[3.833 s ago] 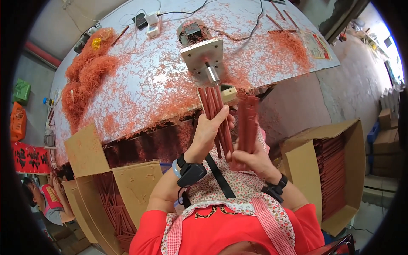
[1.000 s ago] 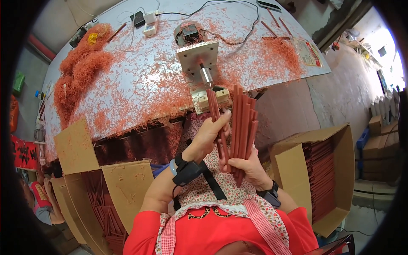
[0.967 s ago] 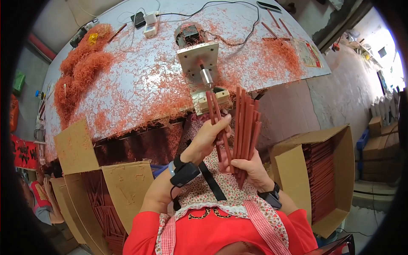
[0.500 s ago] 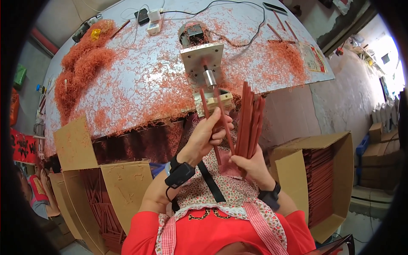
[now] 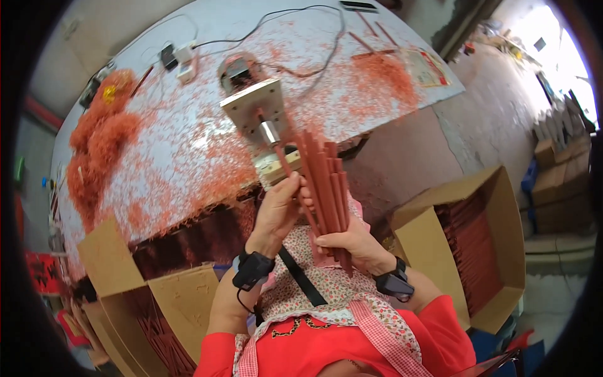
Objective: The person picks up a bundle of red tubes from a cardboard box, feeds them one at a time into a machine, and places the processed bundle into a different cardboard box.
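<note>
Across the upper half of the view, a pale worktable (image 5: 232,19) is carrying loose, curled, reddish shavings over most of its top. Below its front edge, two cardboard boxes are flanking the person: the right-hand box (image 5: 433,270) is holding densely stacked reddish-brown sticks, the left-hand box (image 5: 185,301) looser, crisscrossed ones; which are worked and which are waiting, the view is not revealing. Along the table's left, a long heap of shavings (image 5: 110,141) is lying piled, suggesting that much material is already cut. Before the apron, a bundle of sticks (image 5: 326,188) is standing slightly tilted, the closed fingers of the right hand (image 5: 361,242) gripping it near its lower end. Just beside it, the left hand (image 5: 273,213) is pinching one separate stick between thumb and fingers. Beyond, a square metal plate (image 5: 254,110) is fronting a motor (image 5: 239,72), and a spindle (image 5: 269,133) is projecting toward the person. At its tip, the single stick (image 5: 284,160) is presenting its upper end; blur is concealing whether it is entering. Judged from this arrangement, work is standing partway: one stick is occupying the spindle position, while the bundled ones are appearing too indistinct for any to be counted finished.
</note>
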Motion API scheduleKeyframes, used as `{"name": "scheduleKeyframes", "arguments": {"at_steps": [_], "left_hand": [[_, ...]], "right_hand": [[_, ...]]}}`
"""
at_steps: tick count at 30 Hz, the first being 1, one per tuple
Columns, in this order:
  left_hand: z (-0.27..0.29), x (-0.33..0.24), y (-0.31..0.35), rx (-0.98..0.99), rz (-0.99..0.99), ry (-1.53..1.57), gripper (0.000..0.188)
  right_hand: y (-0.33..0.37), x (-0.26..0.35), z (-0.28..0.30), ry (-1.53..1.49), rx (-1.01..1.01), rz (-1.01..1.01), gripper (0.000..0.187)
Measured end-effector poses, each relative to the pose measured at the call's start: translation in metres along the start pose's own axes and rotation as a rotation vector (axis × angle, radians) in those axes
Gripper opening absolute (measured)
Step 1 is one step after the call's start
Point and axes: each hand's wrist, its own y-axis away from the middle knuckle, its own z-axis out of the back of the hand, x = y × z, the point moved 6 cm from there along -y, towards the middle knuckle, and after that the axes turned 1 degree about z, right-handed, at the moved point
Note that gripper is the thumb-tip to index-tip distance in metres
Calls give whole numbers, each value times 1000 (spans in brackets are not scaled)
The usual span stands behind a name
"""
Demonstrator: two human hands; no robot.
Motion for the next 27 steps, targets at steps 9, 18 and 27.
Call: {"name": "scheduleKeyframes", "arguments": {"at_steps": [9,18,27], "left_hand": [[-12,-60,49,-211,-157,-884,31],[-42,50,76,153,768,-817,30],[-63,13,68,-95,210,-509,31]], "right_hand": [[52,11,35,1412,320,565,45],[20,15,-32,1920,590,956,34],[-10,55,-41,1055,536,870,54]]}}
